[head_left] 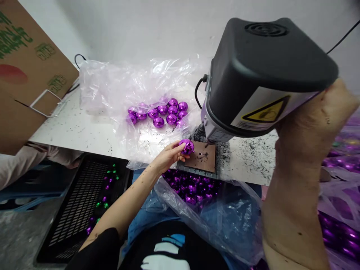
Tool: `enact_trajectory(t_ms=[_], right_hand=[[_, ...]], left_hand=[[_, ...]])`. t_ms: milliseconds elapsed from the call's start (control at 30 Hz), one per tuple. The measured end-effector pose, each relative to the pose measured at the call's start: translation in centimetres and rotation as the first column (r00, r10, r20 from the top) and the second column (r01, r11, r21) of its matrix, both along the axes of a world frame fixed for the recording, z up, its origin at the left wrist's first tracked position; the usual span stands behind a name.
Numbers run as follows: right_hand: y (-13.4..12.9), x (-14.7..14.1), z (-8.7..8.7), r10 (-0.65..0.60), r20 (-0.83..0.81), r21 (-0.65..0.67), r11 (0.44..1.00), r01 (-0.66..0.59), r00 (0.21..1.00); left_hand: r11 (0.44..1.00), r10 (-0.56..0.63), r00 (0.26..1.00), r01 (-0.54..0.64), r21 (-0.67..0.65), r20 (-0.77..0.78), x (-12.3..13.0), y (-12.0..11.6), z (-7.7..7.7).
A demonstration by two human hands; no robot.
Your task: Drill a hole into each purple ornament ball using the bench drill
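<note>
Pinched between the thumb and fingers of my left hand (170, 155) is a shiny purple faceted ball (186, 146). The ball is at the left edge of a brown board (207, 159), which has a small hole and dark shavings on it and lies on the machine's dark base. Over the board stands the black head of a bench drill press (270, 71), with a yellow warning label. My right hand (333, 103) is raised at the right side of the drill head; its fingers are hidden behind the housing. More purple balls (159, 122) lie behind my left hand, partly under clear plastic.
An open clear bag (236, 221) of purple balls rests on my lap. A black crate (70, 202) with purple and green pieces stands at left, below a cardboard box (30, 71). Another person's sleeve (17, 165) shows there. Bagged purple balls (340, 232) are at right.
</note>
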State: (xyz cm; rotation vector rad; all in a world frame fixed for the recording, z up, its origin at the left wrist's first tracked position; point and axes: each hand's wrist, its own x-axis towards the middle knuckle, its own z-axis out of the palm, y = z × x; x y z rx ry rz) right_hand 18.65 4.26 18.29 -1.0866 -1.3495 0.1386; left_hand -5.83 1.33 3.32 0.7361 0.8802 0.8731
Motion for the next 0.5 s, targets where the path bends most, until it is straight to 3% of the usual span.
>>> enact_trajectory(t_ms=[167,333,500], right_hand=[[-0.3,-0.4,0.0,-0.028,-0.058,-0.029,0.999,0.026,0.998],[-0.3,-0.7,0.1,-0.053,-0.057,0.003,0.999,0.053,0.997],[-0.2,-0.7,0.1,-0.052,-0.052,0.003,0.999,0.052,0.997]], left_hand=[[0.99,-0.069,0.979,0.092,0.111,-0.194,1.4,0.3,0.0],[0.956,0.004,0.902,0.123,0.265,-0.432,2.4,0.1,-0.4],[0.827,0.172,0.77,0.226,0.515,-0.614,3.6,-0.4,-0.7]])
